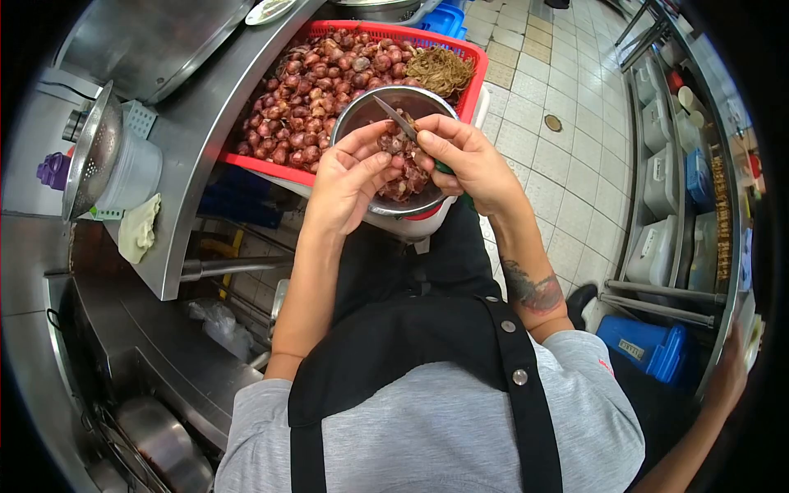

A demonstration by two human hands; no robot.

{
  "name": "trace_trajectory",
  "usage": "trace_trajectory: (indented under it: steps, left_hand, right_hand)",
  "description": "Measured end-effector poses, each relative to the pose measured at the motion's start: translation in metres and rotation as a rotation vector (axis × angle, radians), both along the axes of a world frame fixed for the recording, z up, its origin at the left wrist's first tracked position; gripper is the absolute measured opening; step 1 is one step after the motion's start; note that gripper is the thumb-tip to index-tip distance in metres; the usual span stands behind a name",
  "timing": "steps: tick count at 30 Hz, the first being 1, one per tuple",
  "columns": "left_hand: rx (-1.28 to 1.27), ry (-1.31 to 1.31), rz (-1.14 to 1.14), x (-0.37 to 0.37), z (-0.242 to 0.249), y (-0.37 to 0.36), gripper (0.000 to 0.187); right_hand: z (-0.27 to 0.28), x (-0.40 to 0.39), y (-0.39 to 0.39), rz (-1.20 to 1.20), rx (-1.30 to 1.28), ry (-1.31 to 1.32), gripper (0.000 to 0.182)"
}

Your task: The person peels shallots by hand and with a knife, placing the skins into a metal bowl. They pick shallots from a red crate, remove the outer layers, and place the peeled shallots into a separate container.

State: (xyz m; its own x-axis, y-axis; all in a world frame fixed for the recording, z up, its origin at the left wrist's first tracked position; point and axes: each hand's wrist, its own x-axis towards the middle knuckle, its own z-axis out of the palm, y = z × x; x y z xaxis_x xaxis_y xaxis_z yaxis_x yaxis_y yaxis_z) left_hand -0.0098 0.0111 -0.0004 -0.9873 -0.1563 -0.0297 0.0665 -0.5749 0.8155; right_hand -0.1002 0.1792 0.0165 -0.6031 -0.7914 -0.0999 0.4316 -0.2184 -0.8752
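Observation:
My right hand (464, 156) grips a small paring knife (398, 119) by its green handle, with the blade pointing up and to the left. My left hand (349, 181) is curled beside the blade, thumb and fingers drawn together; whatever sits between them is too small to make out. Both hands are over a steel bowl (339, 123) holding reddish-purple shallot pieces or skins (404, 186). Behind and left of the bowl, many unpeeled shallots (316, 90) fill a red plastic basket (477, 78). A tangle of brown, stringy roots (441, 71) lies in the basket's right corner.
A steel counter (197, 123) runs along the left, bearing a colander (92, 156), a clear plastic tub (131, 172) and a pale cloth (140, 228). Shelves with white containers (653, 251) and a blue bin (645, 349) stand right. Another person's arm (699, 435) shows at lower right.

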Motion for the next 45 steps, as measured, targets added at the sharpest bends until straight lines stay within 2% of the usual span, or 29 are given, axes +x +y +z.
trace_trajectory:
  steps: [2,8,11,14,17,20,23,26,29,30,33,36,45]
  left_hand:
    - [0.062,0.010,0.020,-0.002,-0.005,0.000,0.037]
    - [-0.082,0.047,0.194,-0.004,-0.004,0.015,0.029]
    - [-0.018,0.027,0.110,-0.002,-0.004,0.013,0.026]
    - [0.081,0.029,0.007,0.003,-0.008,0.008,0.026]
    - [0.167,0.010,0.003,0.004,-0.008,0.007,0.028]
    - [0.162,0.036,0.061,0.004,-0.002,0.009,0.029]
    - [0.034,-0.011,0.190,0.003,-0.007,0.008,0.031]
    - [-0.019,-0.017,0.274,0.001,-0.006,0.012,0.027]
    - [-0.047,-0.010,0.253,0.001,-0.003,0.015,0.024]
    - [-0.020,-0.010,0.228,0.002,-0.003,0.014,0.023]
    - [0.056,-0.017,0.172,0.004,-0.001,0.011,0.020]
    - [0.080,-0.020,0.168,0.006,0.003,0.012,0.020]
    - [-0.070,0.048,0.328,0.001,0.004,0.024,0.023]
  right_hand:
    - [0.003,0.003,-0.002,-0.032,0.007,0.029,0.017]
    - [0.006,0.008,-0.004,-0.058,0.039,0.100,0.017]
    - [0.003,0.005,-0.008,-0.167,0.062,0.239,0.017]
    - [-0.008,0.000,-0.011,-0.309,0.229,0.478,0.019]
    - [-0.004,0.005,-0.012,-0.351,0.262,0.560,0.022]
    - [-0.002,0.004,-0.008,-0.324,0.226,0.501,0.026]
    - [0.004,0.006,-0.001,-0.338,0.267,0.485,0.030]
    - [0.010,0.011,0.003,-0.362,0.300,0.614,0.035]
    - [0.013,0.020,0.004,-0.190,0.253,0.703,0.036]
    - [0.015,0.021,0.003,-0.202,0.327,0.786,0.034]
    - [0.004,0.021,-0.001,-0.213,0.206,0.743,0.031]
    - [0.011,0.021,0.001,-0.144,0.229,0.591,0.029]
    - [0.004,0.030,-0.014,-0.354,0.238,0.668,0.022]
